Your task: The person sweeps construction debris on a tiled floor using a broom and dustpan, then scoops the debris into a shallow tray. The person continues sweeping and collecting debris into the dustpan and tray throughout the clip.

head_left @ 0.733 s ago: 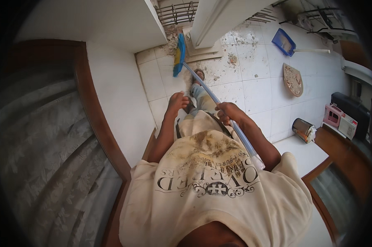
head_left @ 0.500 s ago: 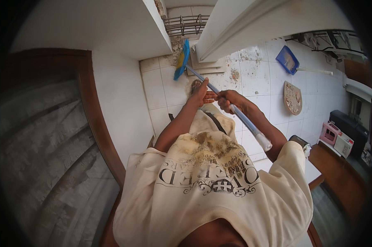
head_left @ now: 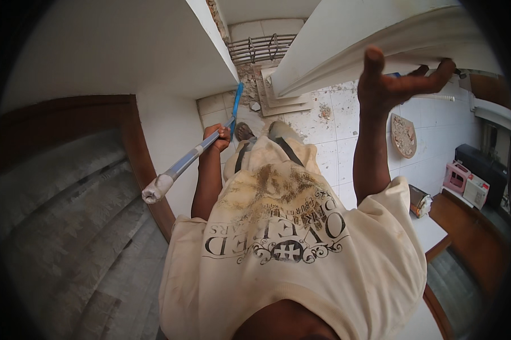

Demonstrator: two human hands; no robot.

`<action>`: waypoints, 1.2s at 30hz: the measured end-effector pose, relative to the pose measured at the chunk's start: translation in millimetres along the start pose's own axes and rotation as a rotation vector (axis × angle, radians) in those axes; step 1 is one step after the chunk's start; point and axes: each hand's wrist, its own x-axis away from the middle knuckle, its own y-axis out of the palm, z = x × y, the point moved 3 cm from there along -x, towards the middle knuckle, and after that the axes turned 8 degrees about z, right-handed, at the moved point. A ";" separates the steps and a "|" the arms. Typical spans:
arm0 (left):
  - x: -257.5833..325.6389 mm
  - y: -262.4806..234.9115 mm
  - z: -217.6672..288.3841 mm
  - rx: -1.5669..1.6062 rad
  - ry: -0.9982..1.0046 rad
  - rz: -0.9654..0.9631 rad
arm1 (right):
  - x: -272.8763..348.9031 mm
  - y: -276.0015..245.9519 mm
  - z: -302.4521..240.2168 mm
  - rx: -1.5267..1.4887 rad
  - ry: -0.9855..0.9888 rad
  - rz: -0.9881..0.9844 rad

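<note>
My left hand (head_left: 217, 137) is closed round the shaft of a broom (head_left: 179, 166), below its white-capped end. The blue broom head (head_left: 236, 105) stands edge-on near the wall's corner, beside my foot. Raised on the right, my right hand (head_left: 380, 88) is empty, with its thumb and fingers spread. It is in front of the white panel. Behind it the blue dustpan is mostly hidden, but its white handle (head_left: 436, 98) shows. Below lies a rounded board (head_left: 402, 137) heaped with rubble.
Rubble and dust (head_left: 325, 112) lie on the white floor tiles (head_left: 326, 161). Stacked flat slabs (head_left: 283, 105) rest at the foot of the white panel (head_left: 317, 51). A metal rack (head_left: 261, 49) stands at the far end. A pink case (head_left: 455, 177) is at right.
My right hand has let go of the broom and risen to the right, fingers spreading. My left hand has closed on the shaft, whose capped end has swung to the left.
</note>
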 end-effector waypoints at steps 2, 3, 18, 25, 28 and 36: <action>2.8 -0.8 12.4 0.011 -0.007 0.002 | 1.1 18.8 -0.8 0.257 -0.073 -0.037; 3.9 -4.3 15.9 0.036 -0.017 0.007 | 3.3 28.1 -2.3 0.343 -0.158 -0.084; 13.4 -56.9 74.0 0.215 -0.050 -0.103 | 17.2 41.2 17.1 0.231 -0.124 0.125; -40.8 -68.4 91.9 -0.084 0.194 -0.147 | 18.9 35.0 22.0 0.341 -0.100 0.126; -48.9 -66.8 92.0 -0.185 0.273 -0.142 | 19.5 30.7 21.4 0.345 -0.109 0.135; -8.1 -67.7 95.9 0.175 0.118 0.030 | 3.3 39.0 10.5 -0.065 -0.089 0.261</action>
